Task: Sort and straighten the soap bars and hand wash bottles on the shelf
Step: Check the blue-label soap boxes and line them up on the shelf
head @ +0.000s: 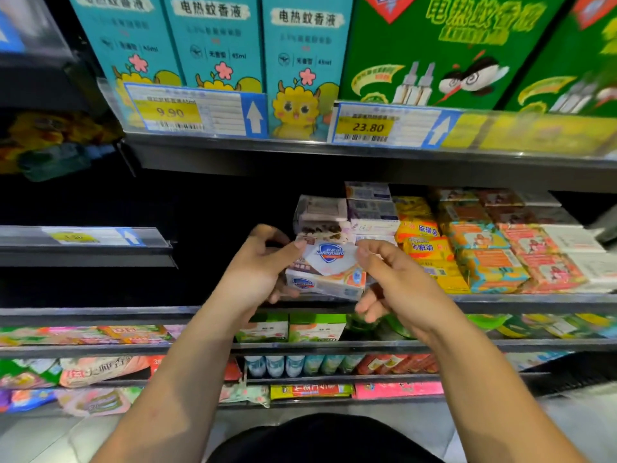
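Dark metal shelf [500,300] spans the view. Left hand [257,272] grips the left end of the white soap box [329,269], thumb on top and fingers curled underneath. The box is at the shelf's front edge, slightly tilted. Right hand [397,282] pinches the box's right edge with its thumb and curled fingers. Yellow soap bars [427,252] are stacked just beside it, on the right.
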